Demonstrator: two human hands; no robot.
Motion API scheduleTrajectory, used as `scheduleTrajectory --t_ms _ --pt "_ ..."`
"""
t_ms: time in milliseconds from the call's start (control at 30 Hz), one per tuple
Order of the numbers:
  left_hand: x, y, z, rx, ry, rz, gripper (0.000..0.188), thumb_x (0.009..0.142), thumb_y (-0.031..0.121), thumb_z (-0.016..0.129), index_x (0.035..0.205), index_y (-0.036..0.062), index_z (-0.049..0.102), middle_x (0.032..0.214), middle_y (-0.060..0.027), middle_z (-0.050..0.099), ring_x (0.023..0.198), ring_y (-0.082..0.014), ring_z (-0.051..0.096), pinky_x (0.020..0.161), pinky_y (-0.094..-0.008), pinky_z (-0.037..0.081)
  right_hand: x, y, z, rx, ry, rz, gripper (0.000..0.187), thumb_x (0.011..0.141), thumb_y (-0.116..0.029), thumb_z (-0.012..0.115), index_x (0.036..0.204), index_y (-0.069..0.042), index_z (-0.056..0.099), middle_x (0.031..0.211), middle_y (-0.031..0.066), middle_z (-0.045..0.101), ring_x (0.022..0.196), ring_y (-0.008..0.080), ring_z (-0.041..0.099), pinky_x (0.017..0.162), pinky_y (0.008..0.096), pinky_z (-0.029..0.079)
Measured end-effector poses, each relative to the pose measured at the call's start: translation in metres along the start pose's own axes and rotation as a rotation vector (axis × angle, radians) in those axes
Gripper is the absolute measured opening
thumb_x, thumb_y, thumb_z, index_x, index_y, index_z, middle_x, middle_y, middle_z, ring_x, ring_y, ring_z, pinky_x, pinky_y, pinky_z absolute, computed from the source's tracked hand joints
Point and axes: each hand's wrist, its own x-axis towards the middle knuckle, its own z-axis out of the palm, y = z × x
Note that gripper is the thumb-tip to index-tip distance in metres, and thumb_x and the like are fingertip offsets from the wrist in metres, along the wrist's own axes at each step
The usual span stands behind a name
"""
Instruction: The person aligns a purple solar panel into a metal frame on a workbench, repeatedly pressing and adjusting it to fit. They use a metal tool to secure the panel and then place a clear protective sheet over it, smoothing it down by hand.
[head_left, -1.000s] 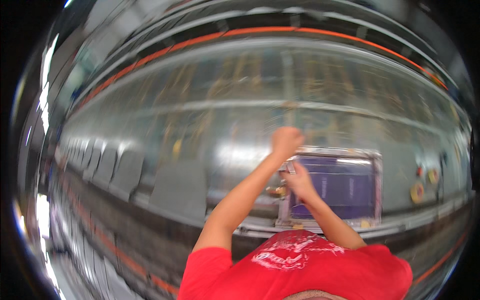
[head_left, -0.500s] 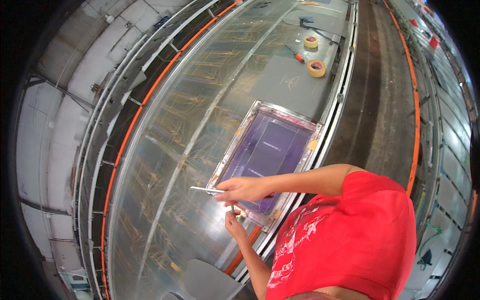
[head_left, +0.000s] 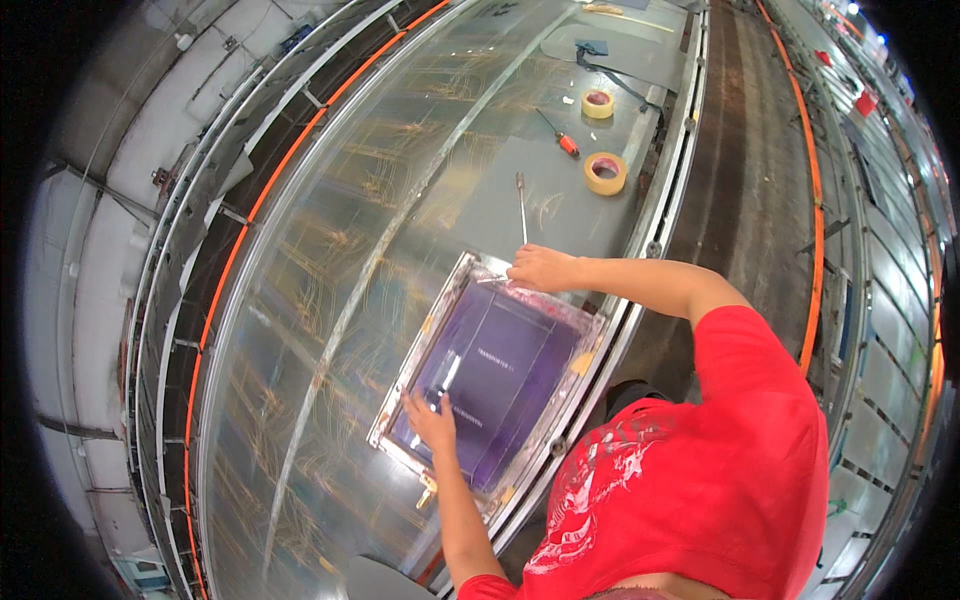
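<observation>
A screen-printing frame [head_left: 405,392] with purple mesh lies on the glass-like table, close to its right edge. My right hand [head_left: 543,268] is closed on a slim metal tool [head_left: 522,208], its forked tip pointing away like a wrench, above the frame's far edge. My left hand [head_left: 432,422] is open, fingers spread over the mesh near the frame's left side; whether they touch it I cannot tell. Bright reflections lie by those fingertips. A small brass-coloured fitting [head_left: 427,490] sits at the frame's near edge.
Two tape rolls [head_left: 605,174] and an orange-handled screwdriver [head_left: 568,145] lie beyond the frame on the table [head_left: 330,260]. Farther off is a dark strap [head_left: 620,82]. A metal rail [head_left: 655,235] runs along the right edge, with a walkway [head_left: 745,200] beyond.
My right hand has moved from the frame's near left side to its far edge with the metal tool. My left hand has moved up over the mesh and opened. The view has shifted.
</observation>
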Motion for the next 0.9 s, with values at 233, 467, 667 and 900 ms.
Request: scheduleTrajectory --t_ms 233,467,667,900 --pt "0.055 -0.024 0.019 0.134 -0.292 -0.231 0.096 0.084 0.048 0.077 0.157 0.0050 0.032 0.165 -0.0188 0.029 0.154 -0.0353 0.025 0.119 -0.0590 0.028 -0.004 0.164 0.048 -0.259 -0.101 0.159 0.022 0.100 -0.030 0.058 0.091 -0.009 0.057 0.084 0.0089 0.062 0.089 0.0288 0.060 0.086 0.0423 0.047" --pt "0.073 -0.040 0.000 0.284 -0.420 -0.302 0.095 0.081 0.052 0.078 0.156 0.0104 0.036 0.155 -0.0175 0.043 0.147 -0.0345 0.036 0.116 -0.0624 0.030 0.008 0.216 0.058 -0.193 -0.015 0.236 0.021 0.100 -0.030 0.058 0.094 -0.010 0.059 0.090 0.0088 0.060 0.095 0.0293 0.059 0.092 0.0419 0.046" --pt "0.085 -0.060 0.006 0.363 -0.309 -0.102 0.069 0.080 0.055 0.077 0.126 0.0071 0.060 0.115 -0.0161 0.061 0.113 -0.0371 0.057 0.097 -0.0514 0.045 -0.004 0.229 0.062 -0.113 -0.008 0.328 0.022 0.098 -0.030 0.060 0.095 -0.008 0.059 0.100 0.0105 0.057 0.103 0.0294 0.055 0.096 0.0434 0.045" --pt "0.089 -0.071 -0.021 0.338 -0.394 -0.026 0.056 0.088 0.046 0.074 0.113 -0.0008 0.055 0.109 -0.0216 0.063 0.104 -0.0432 0.059 0.092 -0.0531 0.047 -0.019 0.189 0.029 0.001 0.244 0.397 0.029 0.093 -0.031 0.067 0.108 -0.006 0.061 0.113 0.0152 0.060 0.114 0.0356 0.055 0.103 0.0476 0.043"
